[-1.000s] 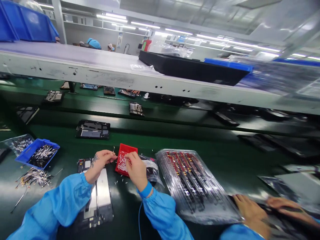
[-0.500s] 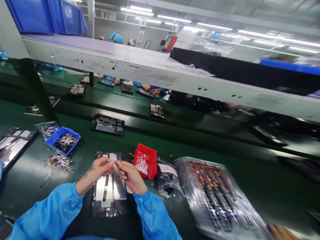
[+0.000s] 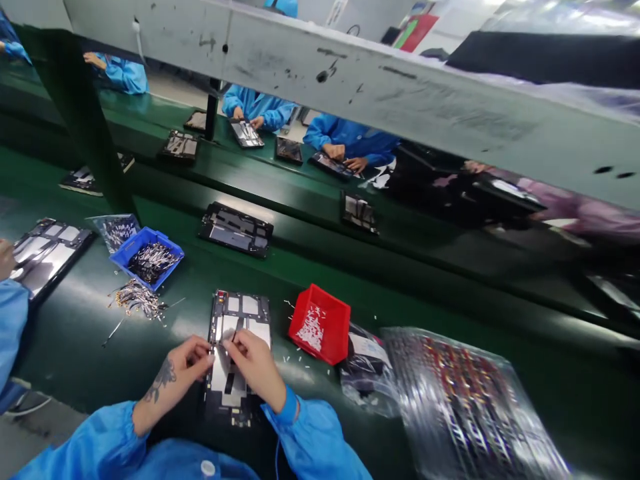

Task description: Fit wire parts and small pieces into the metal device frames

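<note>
An opened tablet (image 3: 250,307) lies on the green bench in front of me, its inside with silver plates and black strips facing up. My left hand (image 3: 183,370) is at its left edge, thumb and fingertips drawn together; what they pinch is too small to make out. Over the middle of the tablet, my right hand (image 3: 255,367) has its fingers pinched, its tips close to the left hand's. Whatever it grips is hidden. To the right stands a red bin (image 3: 337,327) of small white pieces, some scattered beside it.
A blue bin (image 3: 175,257) of short cables stands left, with a loose cable pile (image 3: 135,300) before it. A plastic bag (image 3: 370,373) and a clear tray (image 3: 465,400) of parts lie right. Another tablet (image 3: 237,230) lies beyond. A co-worker's sleeve (image 3: 13,327) shows far left.
My hands have come down from above the tablet's top end to its left edge and middle, and moved slightly apart. The view has tilted downward.
</note>
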A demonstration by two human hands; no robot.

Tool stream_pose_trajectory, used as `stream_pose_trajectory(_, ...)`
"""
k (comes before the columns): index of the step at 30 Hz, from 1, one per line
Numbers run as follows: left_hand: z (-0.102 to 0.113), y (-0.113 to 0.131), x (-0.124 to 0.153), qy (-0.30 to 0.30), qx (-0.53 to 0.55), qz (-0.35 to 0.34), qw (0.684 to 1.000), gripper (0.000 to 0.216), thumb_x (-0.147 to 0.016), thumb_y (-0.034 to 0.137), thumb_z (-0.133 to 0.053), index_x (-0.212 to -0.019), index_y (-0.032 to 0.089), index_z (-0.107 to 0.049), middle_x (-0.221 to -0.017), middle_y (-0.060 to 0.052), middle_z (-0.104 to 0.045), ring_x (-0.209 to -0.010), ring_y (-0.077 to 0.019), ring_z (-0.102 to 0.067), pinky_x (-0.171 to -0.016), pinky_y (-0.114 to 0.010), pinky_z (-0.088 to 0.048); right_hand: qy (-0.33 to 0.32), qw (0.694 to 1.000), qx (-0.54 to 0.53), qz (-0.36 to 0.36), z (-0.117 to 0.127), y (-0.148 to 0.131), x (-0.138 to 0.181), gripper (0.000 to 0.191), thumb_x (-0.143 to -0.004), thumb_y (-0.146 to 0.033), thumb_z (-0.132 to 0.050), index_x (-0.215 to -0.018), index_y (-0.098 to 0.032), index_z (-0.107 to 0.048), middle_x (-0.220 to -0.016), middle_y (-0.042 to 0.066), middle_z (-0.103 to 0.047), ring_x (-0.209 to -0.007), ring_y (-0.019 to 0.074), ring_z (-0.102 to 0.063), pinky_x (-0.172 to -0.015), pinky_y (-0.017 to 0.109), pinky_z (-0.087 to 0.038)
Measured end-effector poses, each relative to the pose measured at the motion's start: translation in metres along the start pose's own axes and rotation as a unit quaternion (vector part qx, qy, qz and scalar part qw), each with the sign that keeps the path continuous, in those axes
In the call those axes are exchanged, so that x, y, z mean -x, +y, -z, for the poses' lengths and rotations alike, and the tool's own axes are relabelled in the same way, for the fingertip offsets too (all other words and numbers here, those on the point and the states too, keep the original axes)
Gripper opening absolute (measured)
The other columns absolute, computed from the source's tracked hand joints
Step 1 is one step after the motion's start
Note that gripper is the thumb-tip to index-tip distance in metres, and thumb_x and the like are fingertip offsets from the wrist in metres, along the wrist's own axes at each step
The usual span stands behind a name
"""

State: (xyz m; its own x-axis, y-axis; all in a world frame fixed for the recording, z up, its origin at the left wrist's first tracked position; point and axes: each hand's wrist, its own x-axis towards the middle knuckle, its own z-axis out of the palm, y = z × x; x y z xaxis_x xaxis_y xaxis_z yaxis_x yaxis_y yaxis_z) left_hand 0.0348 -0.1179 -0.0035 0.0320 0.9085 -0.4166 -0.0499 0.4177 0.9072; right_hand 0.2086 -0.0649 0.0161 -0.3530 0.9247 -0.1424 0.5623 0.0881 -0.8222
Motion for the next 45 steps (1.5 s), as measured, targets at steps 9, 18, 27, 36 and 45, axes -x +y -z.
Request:
stream_pose_trajectory(9,0.002,-0.025,-0.009,0.019,-0.041,0.028,0.999,0.038,-0.078,0.036,-0.051,-0.112,0.022,-0.047,-0.077,0.005,-0.05,-0.043,-0.0074,-0.051,-0.034,-0.019,-0.044,-0.084,0.992,0.084,-0.04,-0.014,0.012,-0.019,0.029,-0.08,-0.026,-0.058,-0.053,-0.017,-0.053,-0.05,-0.005,-0.044,-0.052,0.0093,-0.041,-0.053,0.022,-0.025)
stream_pose_trajectory(18,-0.003,-0.018,-0.023,0.018,-0.109,0.026,0.994,0.041,-0.079,0.034,-0.05,-0.118,0.022,-0.043,-0.075,0.008,-0.046,-0.036,-0.0042,-0.046,-0.028,-0.016,-0.033,-0.062,0.991,0.118,-0.033,-0.013,0.006,-0.018,0.027,-0.079,-0.021,-0.06,-0.053,-0.019,-0.053,-0.052,-0.004,-0.049,-0.052,0.0104,-0.042,-0.052,0.023,-0.025)
stream_pose_trajectory(27,-0.004,-0.013,-0.033,0.009,-0.11,0.031,0.993,0.038,-0.072,0.024,-0.053,-0.109,0.021,-0.043,-0.063,0.011,-0.047,-0.031,-0.0053,-0.043,-0.032,-0.019,-0.029,-0.021,0.998,-0.064,0.008,-0.018,0.007,-0.015,0.006,-0.079,-0.017,-0.057,-0.079,-0.02,-0.063,-0.076,-0.001,-0.058,-0.065,0.0114,-0.053,-0.061,0.022,-0.04)
stream_pose_trajectory(36,-0.003,-0.02,-0.027,0.037,-0.199,-0.138,0.97,0.015,-0.078,0.018,-0.052,-0.077,0.02,-0.067,-0.08,0.0,-0.053,-0.066,-0.0122,-0.054,-0.061,-0.022,-0.046,0.013,0.999,-0.037,-0.022,-0.01,0.02,-0.022,0.013,-0.084,-0.026,-0.056,-0.073,-0.019,-0.061,-0.067,-0.001,-0.056,-0.059,0.0112,-0.049,-0.059,0.023,-0.038)
stream_pose_trajectory(45,0.0,-0.022,-0.024,-0.012,-0.263,-0.157,0.952,0.033,-0.085,0.018,-0.046,-0.104,0.025,-0.072,-0.085,-0.003,-0.054,-0.08,-0.0154,-0.056,-0.073,-0.025,-0.048,0.012,0.999,-0.039,-0.01,-0.004,0.025,-0.031,0.002,-0.077,-0.018,-0.064,-0.077,-0.019,-0.066,-0.088,0.001,-0.057,-0.064,0.0104,-0.047,-0.061,0.023,-0.039)
